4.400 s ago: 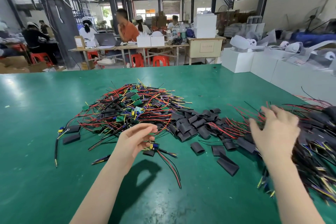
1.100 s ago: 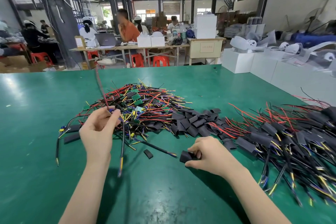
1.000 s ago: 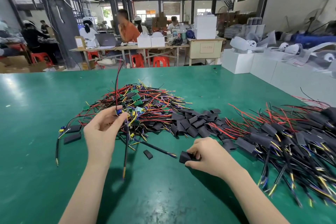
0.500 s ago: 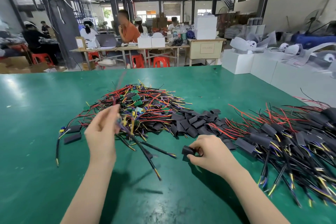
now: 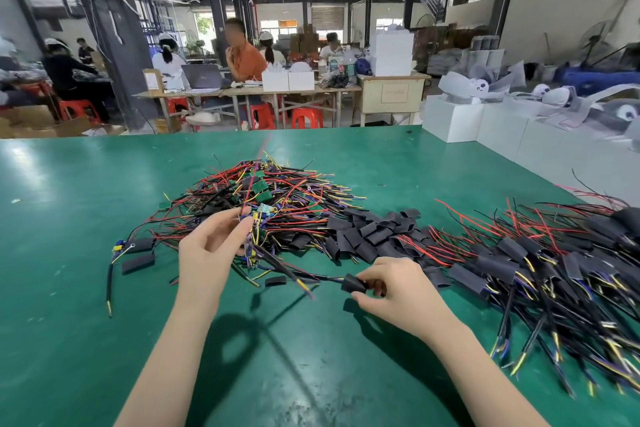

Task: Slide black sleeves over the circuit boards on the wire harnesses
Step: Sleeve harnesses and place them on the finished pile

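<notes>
Right hand (image 5: 394,291) pinches 1 black sleeve (image 5: 354,283) between thumb and fingertips, just above the green surface (image 5: 69,305). Left hand (image 5: 211,246) pinches a wire harness (image 5: 273,262) near its small circuit board (image 5: 255,222); its blurred wires slant toward the sleeve's open end. Behind lie the unsleeved harness pile (image 5: 266,198) and loose sleeves (image 5: 367,232); sleeved harnesses (image 5: 540,263) lie at the right.

Bench top (image 5: 69,218): smooth green mat, faintly glossy. Sleeves (image 5: 367,232): matt black plastic. Wires (image 5: 294,191): plastic-coated, coloured insulation.
</notes>
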`<action>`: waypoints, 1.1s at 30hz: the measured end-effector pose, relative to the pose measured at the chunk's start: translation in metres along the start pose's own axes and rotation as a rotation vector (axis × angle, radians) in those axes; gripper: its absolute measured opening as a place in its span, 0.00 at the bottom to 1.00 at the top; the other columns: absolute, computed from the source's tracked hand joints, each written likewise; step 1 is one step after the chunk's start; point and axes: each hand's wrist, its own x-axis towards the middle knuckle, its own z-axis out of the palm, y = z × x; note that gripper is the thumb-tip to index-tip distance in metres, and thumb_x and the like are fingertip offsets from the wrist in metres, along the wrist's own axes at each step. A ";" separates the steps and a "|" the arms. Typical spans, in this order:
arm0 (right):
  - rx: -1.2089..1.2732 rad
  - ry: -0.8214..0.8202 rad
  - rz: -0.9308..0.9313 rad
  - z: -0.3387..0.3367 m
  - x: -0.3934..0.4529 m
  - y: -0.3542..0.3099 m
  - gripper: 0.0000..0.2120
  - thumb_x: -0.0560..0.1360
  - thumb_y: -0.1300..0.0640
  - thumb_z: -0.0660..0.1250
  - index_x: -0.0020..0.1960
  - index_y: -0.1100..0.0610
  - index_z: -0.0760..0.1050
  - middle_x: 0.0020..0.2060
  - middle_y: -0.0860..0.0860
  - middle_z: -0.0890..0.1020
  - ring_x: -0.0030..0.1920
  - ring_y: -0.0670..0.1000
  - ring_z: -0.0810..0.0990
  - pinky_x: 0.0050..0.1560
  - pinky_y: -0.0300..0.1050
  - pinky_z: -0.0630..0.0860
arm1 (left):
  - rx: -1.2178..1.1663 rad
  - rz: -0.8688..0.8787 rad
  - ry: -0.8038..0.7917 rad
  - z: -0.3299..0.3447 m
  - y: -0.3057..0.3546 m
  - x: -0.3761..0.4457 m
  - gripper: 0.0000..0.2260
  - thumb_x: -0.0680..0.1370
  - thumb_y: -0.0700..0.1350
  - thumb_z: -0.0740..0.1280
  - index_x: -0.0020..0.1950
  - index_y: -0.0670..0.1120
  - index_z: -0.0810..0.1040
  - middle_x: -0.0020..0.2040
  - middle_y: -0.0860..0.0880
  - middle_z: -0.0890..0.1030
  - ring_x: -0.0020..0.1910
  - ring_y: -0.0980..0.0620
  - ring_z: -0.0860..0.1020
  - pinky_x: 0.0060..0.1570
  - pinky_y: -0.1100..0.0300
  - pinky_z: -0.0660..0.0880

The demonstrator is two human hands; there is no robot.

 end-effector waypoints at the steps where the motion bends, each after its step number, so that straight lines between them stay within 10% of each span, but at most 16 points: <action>1: 0.034 0.018 0.009 0.000 0.000 -0.001 0.09 0.69 0.46 0.68 0.44 0.50 0.82 0.36 0.47 0.79 0.36 0.46 0.76 0.42 0.45 0.74 | -0.034 -0.024 0.032 0.002 0.000 -0.001 0.07 0.73 0.41 0.73 0.46 0.53 0.85 0.41 0.56 0.85 0.35 0.62 0.78 0.35 0.70 0.75; 8: 0.772 0.070 -0.010 0.001 -0.002 -0.032 0.06 0.67 0.51 0.76 0.43 0.44 0.83 0.42 0.43 0.85 0.42 0.41 0.82 0.40 0.32 0.74 | 0.060 -0.109 0.067 0.009 -0.005 -0.004 0.04 0.72 0.41 0.75 0.46 0.48 0.84 0.35 0.52 0.82 0.28 0.61 0.72 0.28 0.69 0.71; 21: 1.202 -0.059 0.026 0.011 0.002 -0.048 0.07 0.71 0.67 0.72 0.47 0.60 0.82 0.65 0.49 0.76 0.65 0.45 0.74 0.59 0.39 0.73 | -0.076 -0.153 -0.248 0.013 0.004 -0.010 0.15 0.68 0.53 0.73 0.49 0.46 0.85 0.29 0.44 0.72 0.28 0.52 0.67 0.31 0.66 0.68; 27: 1.378 -0.082 0.228 0.014 0.005 -0.045 0.07 0.66 0.60 0.75 0.43 0.54 0.85 0.60 0.44 0.78 0.64 0.43 0.74 0.57 0.49 0.78 | -0.065 -0.201 -0.380 0.018 0.008 -0.015 0.10 0.71 0.49 0.69 0.49 0.50 0.86 0.44 0.47 0.84 0.32 0.53 0.74 0.33 0.64 0.74; 33: 1.596 0.019 0.316 0.013 0.008 -0.043 0.12 0.60 0.57 0.73 0.43 0.58 0.85 0.45 0.52 0.84 0.40 0.47 0.81 0.32 0.35 0.75 | -0.022 -0.185 -0.470 0.024 0.010 -0.022 0.08 0.69 0.49 0.71 0.46 0.56 0.86 0.46 0.51 0.86 0.39 0.60 0.80 0.38 0.69 0.76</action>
